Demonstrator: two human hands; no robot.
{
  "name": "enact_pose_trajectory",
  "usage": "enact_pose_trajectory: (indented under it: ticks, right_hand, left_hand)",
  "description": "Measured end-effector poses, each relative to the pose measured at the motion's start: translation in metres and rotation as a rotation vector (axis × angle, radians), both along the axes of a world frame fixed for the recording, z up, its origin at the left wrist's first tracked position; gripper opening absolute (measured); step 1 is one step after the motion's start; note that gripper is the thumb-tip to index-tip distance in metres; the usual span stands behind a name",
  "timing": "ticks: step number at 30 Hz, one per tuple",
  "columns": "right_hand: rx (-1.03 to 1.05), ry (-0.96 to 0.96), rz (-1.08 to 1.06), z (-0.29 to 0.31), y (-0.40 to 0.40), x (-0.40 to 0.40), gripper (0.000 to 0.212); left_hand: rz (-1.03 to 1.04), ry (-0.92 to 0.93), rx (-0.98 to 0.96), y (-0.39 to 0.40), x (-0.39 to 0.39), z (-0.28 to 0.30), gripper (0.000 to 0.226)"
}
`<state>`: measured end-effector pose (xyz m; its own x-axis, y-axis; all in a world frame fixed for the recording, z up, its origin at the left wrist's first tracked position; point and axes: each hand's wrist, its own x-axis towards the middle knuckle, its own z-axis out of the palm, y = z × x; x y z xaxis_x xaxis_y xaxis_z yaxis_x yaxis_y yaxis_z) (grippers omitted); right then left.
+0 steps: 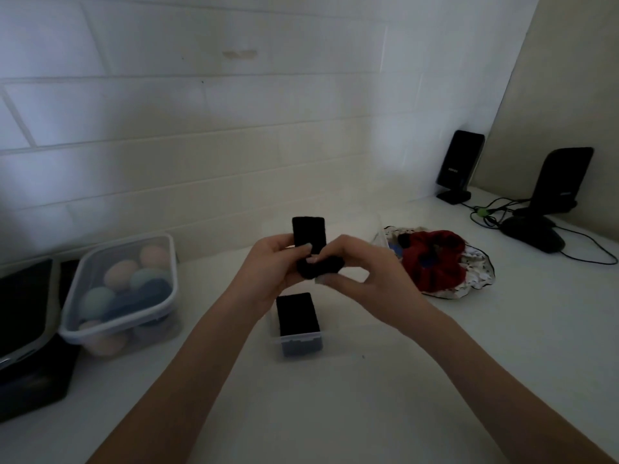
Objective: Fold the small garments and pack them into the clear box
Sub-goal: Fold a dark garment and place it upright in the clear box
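A small black garment (pixel 310 234) is held above the white counter between both hands. My left hand (pixel 268 272) pinches its upright flat end, and my right hand (pixel 361 272) grips its rolled lower end (pixel 330 264). Directly below the hands stands the small clear box (pixel 298 339), with a folded black garment (pixel 296 313) lying inside it. To the right lies a pile of small garments (pixel 435 259), red on top of white spotted fabric.
A lidded clear tub of pastel balls (pixel 124 289) sits at the left, beside dark objects (pixel 26 329) at the counter's left edge. Two black speakers (pixel 460 165) (pixel 556 192) with cables stand at the back right. A tiled wall rises behind.
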<state>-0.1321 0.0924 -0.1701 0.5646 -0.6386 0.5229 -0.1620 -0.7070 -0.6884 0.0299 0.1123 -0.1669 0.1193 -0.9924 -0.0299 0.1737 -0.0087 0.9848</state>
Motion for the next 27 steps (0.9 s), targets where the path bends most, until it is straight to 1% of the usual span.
enact_pose_trajectory:
  ticks: [2, 4, 5, 8, 9, 10, 13, 15, 17, 19, 22, 24, 26, 27]
  right_hand:
    - [0.14, -0.088, -0.053, 0.002, -0.003, 0.0, 0.01]
    - [0.22, -0.162, -0.118, 0.004, -0.008, -0.001, 0.009]
    - [0.218, -0.176, -0.15, 0.004, -0.01, -0.002, 0.008]
    - [0.129, -0.133, -0.276, 0.002, -0.013, -0.004, 0.012]
    - [0.128, -0.133, -0.296, 0.002, -0.013, -0.004, 0.011]
    - [0.155, -0.146, -0.288, 0.002, -0.013, -0.003, 0.008]
    - [0.256, -0.206, -0.191, 0.004, -0.01, -0.002, 0.015]
    - [0.285, -0.226, -0.18, 0.004, -0.009, -0.002, 0.014]
    - [0.355, -0.295, -0.177, 0.005, -0.007, -0.003, 0.009]
    - [0.41, -0.364, -0.175, 0.007, -0.006, -0.004, 0.013]
    - [0.35, -0.336, -0.223, 0.008, -0.007, -0.007, 0.012]
    - [0.325, -0.306, -0.235, 0.007, -0.007, -0.006, 0.009]
    - [0.349, -0.313, -0.218, 0.006, -0.006, -0.005, 0.007]
    - [0.381, -0.327, -0.204, 0.006, -0.005, -0.004, 0.007]
  left_hand:
    - [-0.046, -0.063, -0.025, 0.002, -0.005, 0.001, 0.023]
    - [-0.093, -0.089, -0.044, 0.005, -0.011, 0.002, 0.022]
    - [-0.108, -0.107, -0.051, 0.007, -0.013, 0.003, 0.022]
    - [-0.163, -0.173, -0.064, 0.008, -0.015, 0.004, 0.023]
    - [-0.185, -0.187, -0.063, 0.009, -0.015, 0.004, 0.022]
    - [-0.205, -0.198, -0.061, 0.009, -0.015, 0.004, 0.021]
    - [-0.248, -0.228, -0.046, 0.011, -0.015, 0.006, 0.019]
    - [-0.259, -0.25, -0.039, 0.012, -0.014, 0.007, 0.022]
    - [-0.252, -0.27, -0.035, 0.012, -0.013, 0.008, 0.027]
    - [-0.244, -0.257, -0.027, 0.011, -0.015, 0.008, 0.025]
    - [-0.222, -0.167, -0.018, 0.012, -0.018, 0.009, 0.019]
    - [-0.187, -0.217, -0.066, 0.012, -0.017, 0.008, 0.012]
    - [-0.123, -0.303, -0.123, 0.01, -0.016, 0.006, 0.006]
    - [-0.092, -0.313, -0.134, 0.009, -0.016, 0.005, 0.006]
